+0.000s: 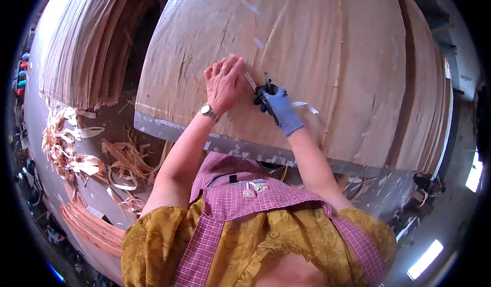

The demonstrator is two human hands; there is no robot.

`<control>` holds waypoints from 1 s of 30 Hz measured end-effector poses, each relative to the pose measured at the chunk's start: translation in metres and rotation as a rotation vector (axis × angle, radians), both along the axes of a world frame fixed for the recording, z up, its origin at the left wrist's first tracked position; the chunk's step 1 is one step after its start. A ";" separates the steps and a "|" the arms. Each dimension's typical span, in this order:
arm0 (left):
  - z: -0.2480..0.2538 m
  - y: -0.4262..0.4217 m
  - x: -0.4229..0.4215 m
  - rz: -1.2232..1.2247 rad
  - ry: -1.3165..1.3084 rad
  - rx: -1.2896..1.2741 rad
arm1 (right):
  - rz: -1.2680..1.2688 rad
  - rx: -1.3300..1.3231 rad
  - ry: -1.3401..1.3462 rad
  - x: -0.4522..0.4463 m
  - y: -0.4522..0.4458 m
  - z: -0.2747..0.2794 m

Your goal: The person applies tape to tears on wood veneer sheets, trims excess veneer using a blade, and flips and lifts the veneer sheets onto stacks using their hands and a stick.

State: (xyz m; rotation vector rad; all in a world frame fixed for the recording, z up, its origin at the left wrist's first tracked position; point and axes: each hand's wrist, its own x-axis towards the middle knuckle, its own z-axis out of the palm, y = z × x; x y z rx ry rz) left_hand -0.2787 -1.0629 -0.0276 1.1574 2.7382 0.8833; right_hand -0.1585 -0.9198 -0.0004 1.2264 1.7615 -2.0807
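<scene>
Centrally, a pale wood veneer sheet lies over a worktop, whose grey near edge shows below it, flecked with white scraps. The left hand, bare, with a wristwatch at the wrist, rests palm down on the sheet, inward from the near left corner; its fingers are extended and slightly bent, gripping nothing. The right hand, gloved in blue and black, is closed around a dark tool, inward from the middle of the near edge. A white tape strip lies between the hands, close to the tool; whether the left fingertips touch it cannot be told. A second white strip trails right of the glove. Farther from the near edge lie two short tape pieces. Beyond the left edge stand stacked veneers, with curled wood shavings nearer the wearer.
</scene>
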 end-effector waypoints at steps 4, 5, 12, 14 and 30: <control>-0.001 -0.008 0.036 -0.200 0.164 -0.163 | 0.048 0.122 0.050 0.001 -0.001 -0.011; -0.008 -0.007 0.039 -0.214 0.147 -0.134 | 0.098 0.209 0.061 0.004 0.000 -0.018; -0.013 -0.013 0.041 -0.187 0.159 0.001 | 0.438 0.688 -0.025 -0.004 0.035 0.026; -0.010 -0.020 0.030 -0.252 0.031 0.072 | 0.332 0.290 0.224 -0.014 0.021 0.038; -0.015 -0.114 -0.050 0.376 0.267 -0.151 | 0.430 -0.094 0.176 -0.186 -0.095 -0.038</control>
